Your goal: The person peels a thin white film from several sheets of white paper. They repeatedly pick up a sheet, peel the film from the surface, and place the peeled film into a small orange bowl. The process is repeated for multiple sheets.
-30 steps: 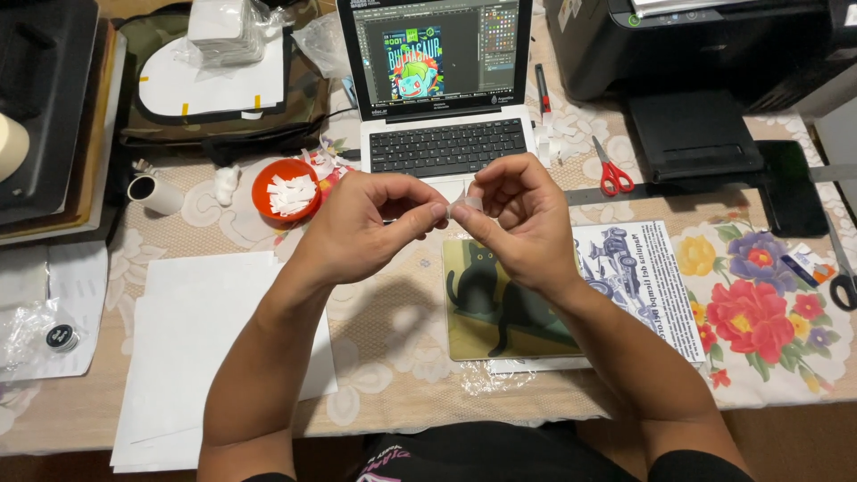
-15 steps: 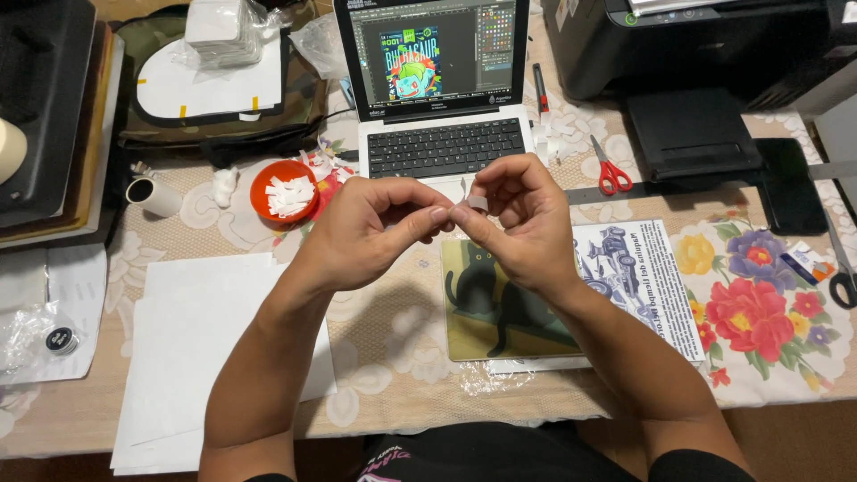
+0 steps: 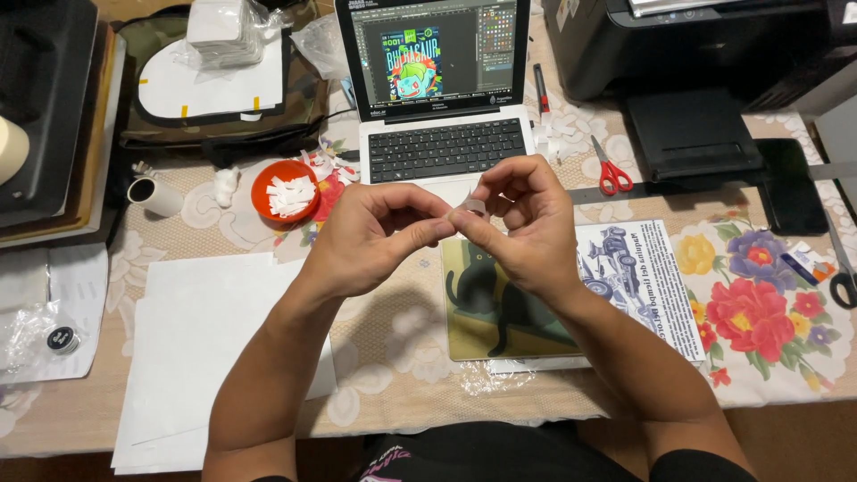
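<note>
While both hands stay raised over the surface (image 3: 375,357), we see little change from a second ago: the fingers have drawn slightly closer and the small white strip (image 3: 471,206) between them shows a bit more plainly. We judge the fiddling with that strip is going on, not finished.

Left of the grip, a stack of white paper (image 3: 205,330) lies flat, and farther up on that side an orange bowl (image 3: 284,191) holds white scraps. Our left hand (image 3: 370,239) has thumb and forefinger pressed together on the strip's near end. Our right hand (image 3: 527,225) pinches the other end, fingers curled over it. Behind the grip stands an open laptop (image 3: 442,107); beneath it a card with a black cat (image 3: 495,312) lies partly covered by the right wrist. Right of the grip are a printed sheet (image 3: 647,277), red scissors (image 3: 610,170) and a black printer (image 3: 705,62).

The strip is mostly hidden by fingertips, so we cannot tell whether it is tape, paper or a backing. The printer is cut off at the frame edge.
</note>
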